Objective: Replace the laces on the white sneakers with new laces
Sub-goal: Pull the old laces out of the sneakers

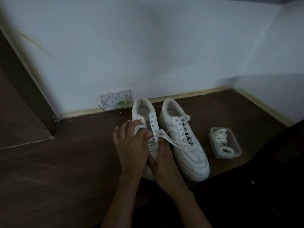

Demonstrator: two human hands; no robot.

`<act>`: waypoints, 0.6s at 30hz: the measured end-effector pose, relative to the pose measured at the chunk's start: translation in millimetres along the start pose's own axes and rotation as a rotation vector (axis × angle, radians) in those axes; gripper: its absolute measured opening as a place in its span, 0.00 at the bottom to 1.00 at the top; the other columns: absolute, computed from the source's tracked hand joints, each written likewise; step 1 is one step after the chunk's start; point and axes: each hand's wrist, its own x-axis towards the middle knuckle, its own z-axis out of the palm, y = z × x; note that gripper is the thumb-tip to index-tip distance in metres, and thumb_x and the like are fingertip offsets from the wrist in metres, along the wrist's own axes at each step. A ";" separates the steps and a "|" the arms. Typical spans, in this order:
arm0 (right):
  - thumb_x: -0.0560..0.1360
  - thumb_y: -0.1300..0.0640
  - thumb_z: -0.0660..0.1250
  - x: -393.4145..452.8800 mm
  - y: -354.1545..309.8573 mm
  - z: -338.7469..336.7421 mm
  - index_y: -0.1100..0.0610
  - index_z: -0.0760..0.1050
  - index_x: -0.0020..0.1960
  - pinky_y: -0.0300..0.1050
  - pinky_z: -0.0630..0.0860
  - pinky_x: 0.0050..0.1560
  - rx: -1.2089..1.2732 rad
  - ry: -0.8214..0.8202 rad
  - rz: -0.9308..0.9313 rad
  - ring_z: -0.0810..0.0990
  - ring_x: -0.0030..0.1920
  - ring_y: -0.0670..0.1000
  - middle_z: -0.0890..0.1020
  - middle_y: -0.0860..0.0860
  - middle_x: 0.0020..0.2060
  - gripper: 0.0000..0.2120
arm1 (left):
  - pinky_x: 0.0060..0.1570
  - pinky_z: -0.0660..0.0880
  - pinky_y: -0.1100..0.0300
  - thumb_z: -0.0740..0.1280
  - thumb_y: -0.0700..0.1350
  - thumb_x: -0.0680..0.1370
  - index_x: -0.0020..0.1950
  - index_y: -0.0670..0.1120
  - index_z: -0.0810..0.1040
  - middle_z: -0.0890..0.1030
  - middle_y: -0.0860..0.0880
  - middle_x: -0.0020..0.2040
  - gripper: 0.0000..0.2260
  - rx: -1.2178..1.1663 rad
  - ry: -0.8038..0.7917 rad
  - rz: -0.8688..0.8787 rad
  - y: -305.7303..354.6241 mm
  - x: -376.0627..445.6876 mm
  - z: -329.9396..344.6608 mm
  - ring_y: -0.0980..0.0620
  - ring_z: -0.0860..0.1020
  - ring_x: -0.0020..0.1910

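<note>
Two white sneakers stand side by side on a dark wooden floor, toes toward me. The left sneaker [144,116] has its upper eyelets bare and a loose white lace [166,138] trailing across toward the right sneaker [185,145], which is still laced. My left hand [131,145] rests over the left sneaker's side, fingers at the eyelets and pinching the lace. My right hand [164,163] grips the same shoe's front. A clear plastic box [236,151] to the right holds coiled white laces [222,140].
A white wall rises just behind the shoes, with a wall socket plate [115,100] low on it. Another wall closes the right side. A dark wooden panel [24,99] slants along the left. Something dark fills the lower right corner.
</note>
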 end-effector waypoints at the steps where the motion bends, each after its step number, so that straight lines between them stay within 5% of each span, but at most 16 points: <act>1: 0.76 0.36 0.51 0.1 0.1 0.0 0.54 0.46 0.79 0.39 0.47 0.76 -0.001 0.005 0.001 0.45 0.76 0.38 0.50 0.46 0.78 0.38 | 0.63 0.68 0.41 0.59 0.48 0.79 0.49 0.47 0.81 0.78 0.47 0.57 0.12 -0.023 0.031 -0.046 0.9 1.4 -1.5 0.47 0.72 0.59; 5: 0.78 0.38 0.57 2.1 1.4 1.2 0.54 0.48 0.78 0.41 0.51 0.76 -0.011 0.032 0.024 0.48 0.76 0.40 0.53 0.47 0.77 0.37 | 0.49 0.71 0.53 0.58 0.44 0.82 0.53 0.42 0.74 0.74 0.43 0.55 0.08 -0.298 0.277 -0.452 -2.4 9.5 -12.0 0.48 0.74 0.51; 8: 0.78 0.38 0.58 2.3 1.1 1.8 0.53 0.49 0.78 0.40 0.52 0.76 -0.017 0.035 0.033 0.50 0.76 0.40 0.54 0.47 0.77 0.36 | 0.55 0.72 0.45 0.62 0.45 0.82 0.58 0.43 0.75 0.73 0.43 0.61 0.08 -0.248 0.261 -0.539 -13.5 13.3 -17.1 0.44 0.73 0.59; 13: 0.78 0.38 0.57 2.4 0.0 1.0 0.54 0.50 0.78 0.33 0.49 0.73 -0.009 0.027 0.017 0.50 0.75 0.39 0.55 0.47 0.77 0.36 | 0.68 0.58 0.40 0.69 0.50 0.77 0.56 0.56 0.83 0.71 0.48 0.71 0.09 -0.086 -0.042 -0.104 -17.7 8.3 -12.5 0.41 0.63 0.71; 18: 0.77 0.37 0.53 2.2 1.1 2.1 0.56 0.49 0.78 0.37 0.49 0.75 -0.015 0.015 -0.001 0.49 0.76 0.40 0.54 0.49 0.77 0.37 | 0.68 0.60 0.36 0.65 0.52 0.75 0.46 0.53 0.85 0.78 0.51 0.64 0.09 0.020 -0.043 0.023 -9.0 4.5 -4.7 0.41 0.70 0.67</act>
